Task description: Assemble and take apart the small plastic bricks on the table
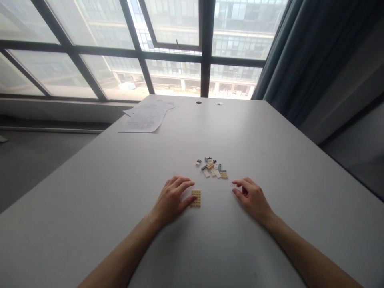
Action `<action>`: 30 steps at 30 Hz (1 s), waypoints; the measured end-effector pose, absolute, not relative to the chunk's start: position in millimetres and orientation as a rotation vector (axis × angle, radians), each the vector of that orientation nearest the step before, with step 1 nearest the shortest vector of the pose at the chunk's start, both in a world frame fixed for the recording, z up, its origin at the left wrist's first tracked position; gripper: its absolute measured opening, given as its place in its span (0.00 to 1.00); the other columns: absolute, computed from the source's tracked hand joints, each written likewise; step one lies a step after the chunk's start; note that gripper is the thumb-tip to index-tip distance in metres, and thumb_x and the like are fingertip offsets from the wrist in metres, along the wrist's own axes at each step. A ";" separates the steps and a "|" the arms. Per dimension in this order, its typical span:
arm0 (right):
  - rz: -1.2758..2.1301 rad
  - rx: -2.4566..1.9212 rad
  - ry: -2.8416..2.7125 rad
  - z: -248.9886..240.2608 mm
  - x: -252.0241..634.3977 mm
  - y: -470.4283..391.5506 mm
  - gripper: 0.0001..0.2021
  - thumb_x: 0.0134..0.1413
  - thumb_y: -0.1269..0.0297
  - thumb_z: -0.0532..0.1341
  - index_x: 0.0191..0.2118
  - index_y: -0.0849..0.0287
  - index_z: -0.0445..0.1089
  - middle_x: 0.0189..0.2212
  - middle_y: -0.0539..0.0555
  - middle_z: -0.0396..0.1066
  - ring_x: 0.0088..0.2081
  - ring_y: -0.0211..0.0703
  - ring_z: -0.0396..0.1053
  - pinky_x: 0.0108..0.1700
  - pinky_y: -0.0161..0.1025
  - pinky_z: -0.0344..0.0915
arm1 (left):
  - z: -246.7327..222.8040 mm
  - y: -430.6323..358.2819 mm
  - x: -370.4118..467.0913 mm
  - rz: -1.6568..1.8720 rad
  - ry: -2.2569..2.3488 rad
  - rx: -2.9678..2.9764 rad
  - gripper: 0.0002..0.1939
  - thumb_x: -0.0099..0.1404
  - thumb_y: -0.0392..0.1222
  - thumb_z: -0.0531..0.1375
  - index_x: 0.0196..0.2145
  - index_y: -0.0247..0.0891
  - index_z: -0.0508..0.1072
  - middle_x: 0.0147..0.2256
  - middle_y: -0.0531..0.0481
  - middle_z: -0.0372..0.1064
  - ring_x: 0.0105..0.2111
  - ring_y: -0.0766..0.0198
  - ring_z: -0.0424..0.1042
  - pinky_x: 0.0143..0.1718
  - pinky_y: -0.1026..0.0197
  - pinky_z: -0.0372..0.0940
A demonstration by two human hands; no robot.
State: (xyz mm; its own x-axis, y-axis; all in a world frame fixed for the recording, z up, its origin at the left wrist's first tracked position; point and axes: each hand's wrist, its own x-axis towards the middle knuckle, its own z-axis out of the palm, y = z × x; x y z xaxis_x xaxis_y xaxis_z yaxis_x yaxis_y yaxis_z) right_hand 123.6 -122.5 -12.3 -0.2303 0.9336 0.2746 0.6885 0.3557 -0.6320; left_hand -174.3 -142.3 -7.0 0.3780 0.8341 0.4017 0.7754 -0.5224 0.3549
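A tan studded plate (196, 199) lies flat on the white table (120, 192). My left hand (174, 199) rests at its left side, fingers apart, the thumb over the plate's left part. Beyond the plate is a small pile of bricks (213, 168) in white, tan, grey and black. To the right of the plate and nearer than the pile, my right hand (249, 196) has its fingers curved, with a gap between thumb and index finger and nothing visible between them.
Printed papers (147, 117) lie at the table's far left. Two round fittings, one dark (198, 103) and one white (219, 104), sit near the far edge. Windows stand beyond the table, and a blue-grey curtain (303, 52) hangs at the right.
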 end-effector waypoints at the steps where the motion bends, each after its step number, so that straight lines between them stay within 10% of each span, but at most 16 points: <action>1: 0.496 -1.408 -1.978 -13.6 122.8 -122.7 0.09 0.56 0.66 0.59 0.42 0.58 0.72 0.33 0.52 0.68 0.28 0.38 0.64 0.34 0.37 0.64 | -6.5 -140.8 -173.1 0.867 1.488 2.516 0.14 0.63 0.48 0.59 0.44 0.40 0.71 0.44 0.45 0.70 0.45 0.56 0.66 0.48 0.51 0.61; 30: 0.376 -1.320 -2.091 -11.3 106.7 -126.7 0.08 0.57 0.69 0.57 0.42 0.58 0.71 0.37 0.53 0.69 0.31 0.39 0.66 0.37 0.37 0.65 | 8.7 -49.3 -89.5 0.601 1.704 2.768 0.07 0.62 0.42 0.58 0.33 0.37 0.74 0.37 0.41 0.70 0.43 0.51 0.64 0.44 0.49 0.57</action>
State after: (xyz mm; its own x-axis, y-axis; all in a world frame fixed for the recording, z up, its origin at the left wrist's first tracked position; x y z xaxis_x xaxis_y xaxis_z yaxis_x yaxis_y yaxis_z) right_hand 106.7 -126.7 -11.3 -0.3000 0.8847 0.3569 0.7050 0.4576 -0.5418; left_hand -89.5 -49.3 8.7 0.4067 0.8279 0.3863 0.8871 -0.4589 0.0496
